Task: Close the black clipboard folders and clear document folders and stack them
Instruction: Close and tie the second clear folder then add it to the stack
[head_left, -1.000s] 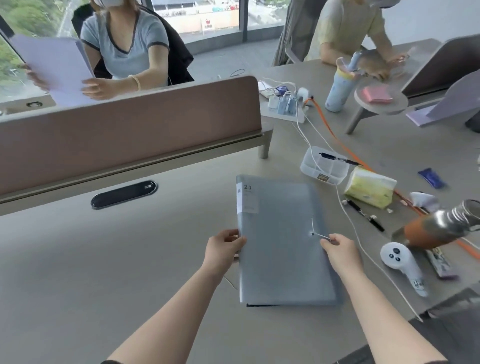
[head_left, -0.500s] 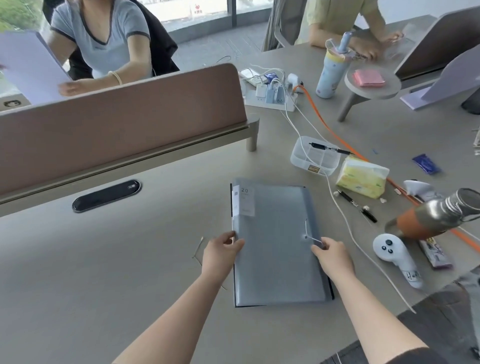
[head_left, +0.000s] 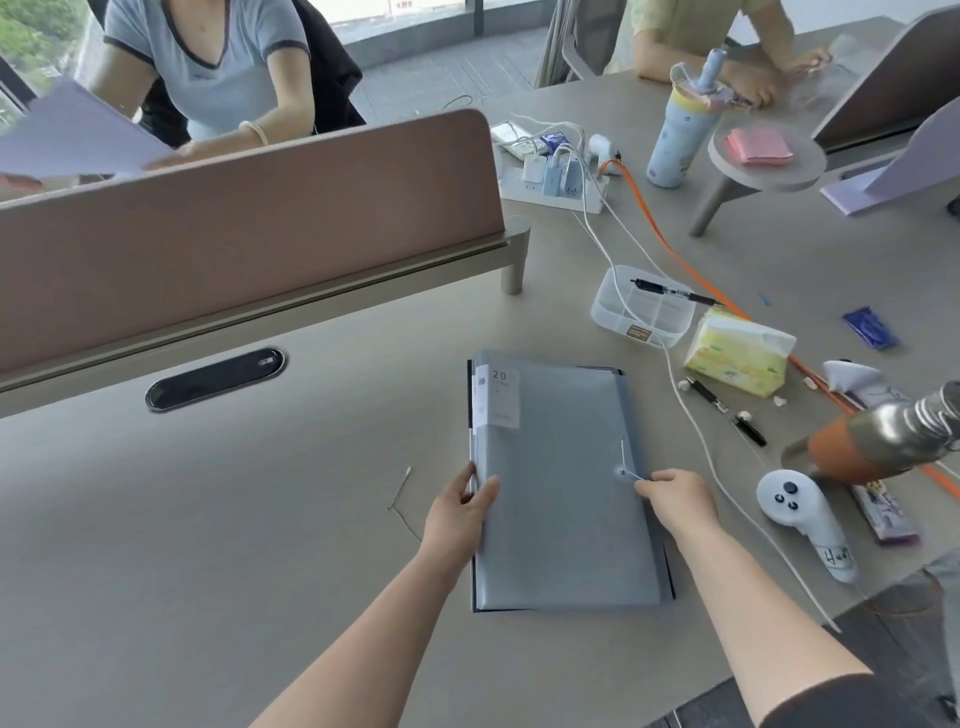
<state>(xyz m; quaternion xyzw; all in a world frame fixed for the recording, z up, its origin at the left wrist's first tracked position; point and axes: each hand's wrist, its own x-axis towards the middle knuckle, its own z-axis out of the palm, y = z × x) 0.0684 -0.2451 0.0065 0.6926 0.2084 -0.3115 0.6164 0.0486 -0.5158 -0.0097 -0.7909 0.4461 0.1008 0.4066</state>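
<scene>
Desk (head_left: 208, 545) of pale grey-beige, filling most of the view, backed by a brown divider panel (head_left: 249, 228) with a person seated beyond, face cut off by the top edge. Closed grey document folder (head_left: 556, 509) flat near the desk's near edge, long axis running away from the wearer, spine on the left, white label at the far left corner, flap edge on the right. Thin black edges showing along its left, bottom and right sides, apparently a black folder beneath, mostly hidden. Left hand (head_left: 460, 512) gripping the spine edge, thumb pressed on top, fingers wrapped round the side. Right hand (head_left: 675, 499) pinching the white elastic string (head_left: 635, 474) beside the closure button, fingertips pressed together. White controller (head_left: 800, 519) and an orange-and-steel bottle (head_left: 883, 441), cut off at the right, lying right of the folder. Tissue pack (head_left: 737, 353), clear plastic tray (head_left: 644, 306) with a pen across it, and a white cable (head_left: 691, 415) further back. Small print on the label too fine to read beyond "20".
</scene>
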